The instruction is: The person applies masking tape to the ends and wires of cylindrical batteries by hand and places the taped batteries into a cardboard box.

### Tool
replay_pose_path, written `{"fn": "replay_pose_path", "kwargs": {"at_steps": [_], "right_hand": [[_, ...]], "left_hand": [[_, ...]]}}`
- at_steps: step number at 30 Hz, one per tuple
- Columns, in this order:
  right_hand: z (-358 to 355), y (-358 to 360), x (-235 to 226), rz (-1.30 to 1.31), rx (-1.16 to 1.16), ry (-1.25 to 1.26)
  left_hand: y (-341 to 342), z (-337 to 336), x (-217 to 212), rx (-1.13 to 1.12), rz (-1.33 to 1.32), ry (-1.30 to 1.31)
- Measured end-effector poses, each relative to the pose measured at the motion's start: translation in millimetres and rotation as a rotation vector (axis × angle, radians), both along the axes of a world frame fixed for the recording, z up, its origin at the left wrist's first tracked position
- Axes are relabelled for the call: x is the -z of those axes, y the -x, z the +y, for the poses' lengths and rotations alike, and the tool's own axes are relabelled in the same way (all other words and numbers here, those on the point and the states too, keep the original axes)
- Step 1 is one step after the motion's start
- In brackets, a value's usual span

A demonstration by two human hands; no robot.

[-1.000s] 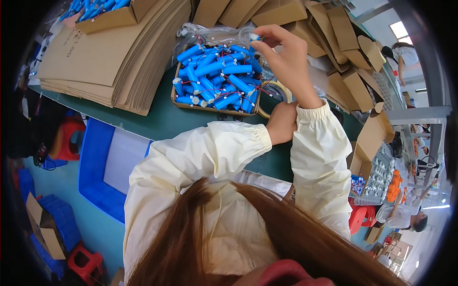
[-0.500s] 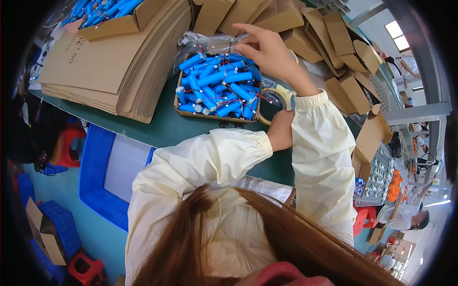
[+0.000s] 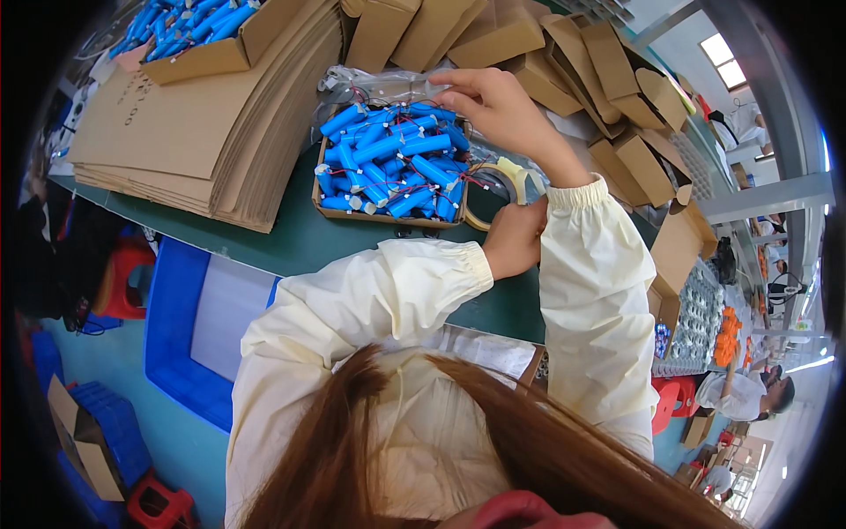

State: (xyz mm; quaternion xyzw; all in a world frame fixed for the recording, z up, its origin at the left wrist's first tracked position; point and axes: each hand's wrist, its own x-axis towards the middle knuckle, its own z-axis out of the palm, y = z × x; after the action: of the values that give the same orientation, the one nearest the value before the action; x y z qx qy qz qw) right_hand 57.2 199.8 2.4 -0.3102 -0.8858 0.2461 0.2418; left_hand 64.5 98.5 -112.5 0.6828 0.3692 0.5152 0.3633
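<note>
A small cardboard box [image 3: 388, 216] full of blue cylindrical battery cells [image 3: 397, 159] with thin red and black leads stands in front of me on the green table. My right hand [image 3: 498, 106] hovers at the box's far right corner. Its index finger and thumb point left, apart, and nothing shows between them. My left hand [image 3: 514, 240] lies bent beside the right wrist, near the right sleeve cuff. The right arm hides its fingers, so what it grips, if anything, is not visible. Just beyond it sits a pale yellow tape roll [image 3: 514, 172].
A clear plastic bag [image 3: 388, 84] lies behind the box. Flattened cardboard sheets [image 3: 194, 123] are stacked at left, with another battery box [image 3: 198, 62] on them. Folded cartons [image 3: 564, 79] crowd the back right. A blue bin [image 3: 172, 344] is below the table's left edge.
My right hand has dipped slightly toward the box, its index finger coming closer to the thumb. The left hand has hardly moved. The view has shifted a little.
</note>
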Motion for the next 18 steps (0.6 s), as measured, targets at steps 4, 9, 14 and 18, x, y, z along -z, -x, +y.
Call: {"fn": "replay_pose_path", "kwargs": {"at_steps": [4,9,14,18], "right_hand": [[-4.0,4.2,0.5,0.044,-0.032,0.048],[-0.6,2.8,5.4,0.015,-0.016,0.049],[-2.1,0.6,6.3,0.110,-0.046,0.078],[-6.6,-5.3,-3.9,-0.055,0.005,0.071]], "left_hand": [[0.5,-2.7,-4.4,-0.004,-0.057,0.035],[1.6,-1.2,-4.7,-0.005,-0.075,0.001],[2.5,0.3,-4.4,-0.020,-0.057,0.017],[5.9,-1.3,-13.1,-0.009,-0.006,0.087]]}}
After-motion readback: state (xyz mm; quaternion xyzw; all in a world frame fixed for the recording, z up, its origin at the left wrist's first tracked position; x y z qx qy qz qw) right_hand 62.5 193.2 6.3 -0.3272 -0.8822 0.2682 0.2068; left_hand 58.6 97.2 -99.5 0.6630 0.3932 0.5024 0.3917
